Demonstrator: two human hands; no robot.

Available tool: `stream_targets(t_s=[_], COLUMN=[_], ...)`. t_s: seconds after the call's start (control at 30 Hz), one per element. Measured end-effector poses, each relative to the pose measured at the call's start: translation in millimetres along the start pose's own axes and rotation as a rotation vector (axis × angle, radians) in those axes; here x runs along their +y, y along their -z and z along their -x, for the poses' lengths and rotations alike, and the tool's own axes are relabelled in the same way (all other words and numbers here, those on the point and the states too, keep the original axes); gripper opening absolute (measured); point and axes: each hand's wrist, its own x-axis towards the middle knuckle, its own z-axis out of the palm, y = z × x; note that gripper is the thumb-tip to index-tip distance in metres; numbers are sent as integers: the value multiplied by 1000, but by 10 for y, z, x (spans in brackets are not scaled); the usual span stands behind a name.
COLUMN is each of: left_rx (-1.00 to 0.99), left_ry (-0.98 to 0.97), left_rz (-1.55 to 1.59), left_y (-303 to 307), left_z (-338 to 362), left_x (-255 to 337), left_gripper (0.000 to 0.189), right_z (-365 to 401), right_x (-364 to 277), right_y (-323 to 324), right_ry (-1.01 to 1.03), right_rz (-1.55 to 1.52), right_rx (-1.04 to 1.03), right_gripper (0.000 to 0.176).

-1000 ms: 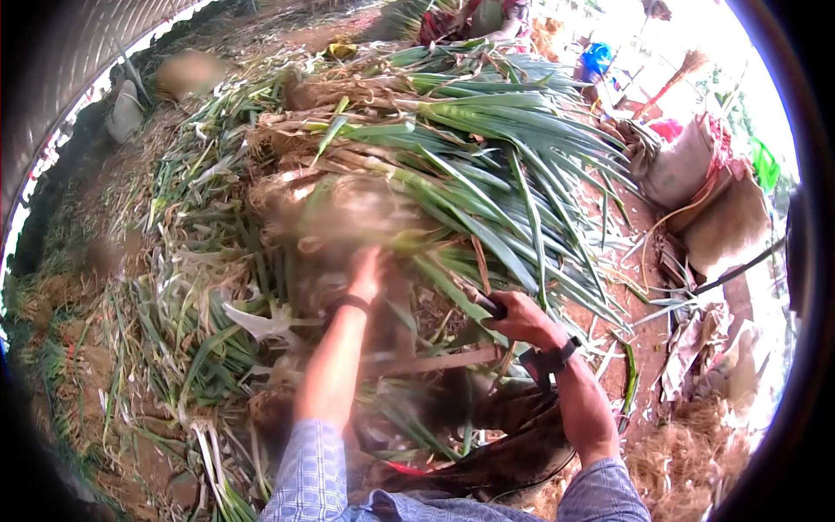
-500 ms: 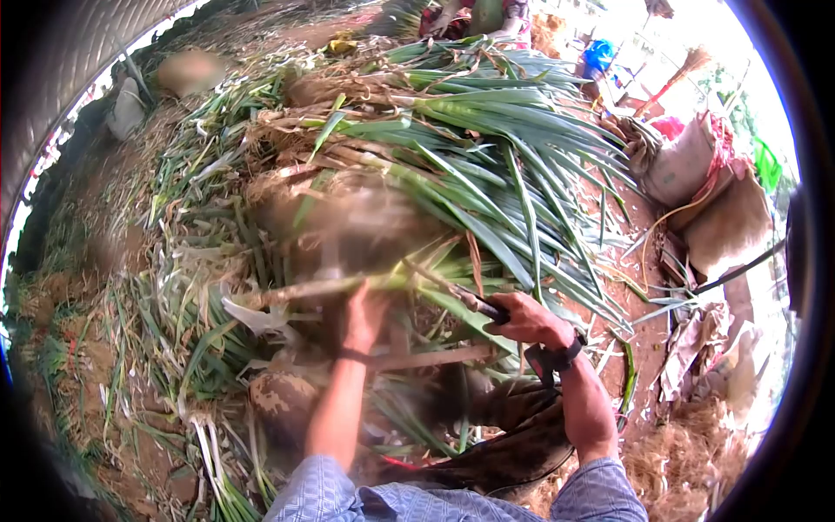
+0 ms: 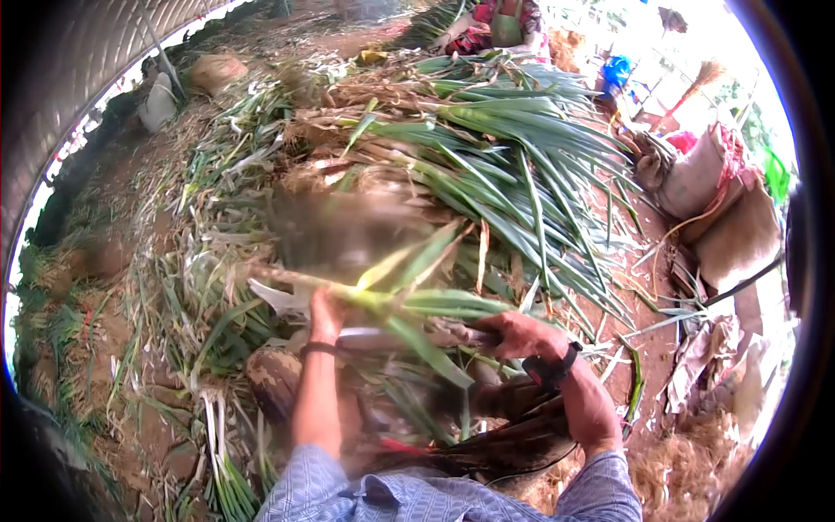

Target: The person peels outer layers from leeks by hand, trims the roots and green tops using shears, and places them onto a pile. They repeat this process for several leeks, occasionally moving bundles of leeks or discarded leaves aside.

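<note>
A leek with a pale stem and fanned green leaves lies across the middle of the view. My left hand is closed around its stem, just left of where the leaves spread. My right hand is wrapped round the dark handle of a knife, which points left below the leek's leaves. Part of the blade is blurred and overlapped by leaves. Beyond both hands, a big pile of leeks lies with roots to the left and leaves to the right.
Peeled leaves and scraps cover the ground on the left. A few white-stemmed trimmed leeks lie at lower left. Stuffed sacks stand at right, above a heap of tan fibrous roots. Another person sits at the far top.
My left hand has moved left and slightly down with the leek, whose leaves now fan out more. The knife has swung from pointing up-left to nearly level, lower beneath the leaves.
</note>
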Motion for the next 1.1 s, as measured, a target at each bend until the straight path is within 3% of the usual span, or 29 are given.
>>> stream_targets(t_s=[0.03,0.23,0.33,0.37,0.5,0.6,0.63,0.73,0.9,1.1], left_rx=[105,-28,-87,-50,-99,-66,-21,-128,-171,-180], left_ry=[2,74,-40,53,-10,-32,-48,-17,81,198], left_rz=[-40,-124,-230,-82,-32,1,-32,-127,-172,-144], left_y=[-91,-114,-258,-278,-448,-539,-576,-641,-679,-654], left_z=[21,70,100,99,230,307,337,470,562,643], left_x=[-22,-85,-76,-76,-139,-234,-231,-177,-374,-763], left_gripper=[29,31,39,42,72,74,76,78,65,67], right_z=[-33,-229,-346,-371,-507,-624,-672,-760,-962,-1079], right_x=[-1,102,110,76,-75,-89,-136,-326,-354,-545], right_y=[-47,-201,-299,-314,-355,-386,-417,-421,-460,-413], right_ry=[5,123,120,95,113,269,254,167,250,241], right_rz=[67,320,316,294,259,200,230,222,196,253], right_rx=[-22,148,152,157,288,215,207,222,238,234], right_gripper=[42,37,36,35,40,39,37,39,39,39])
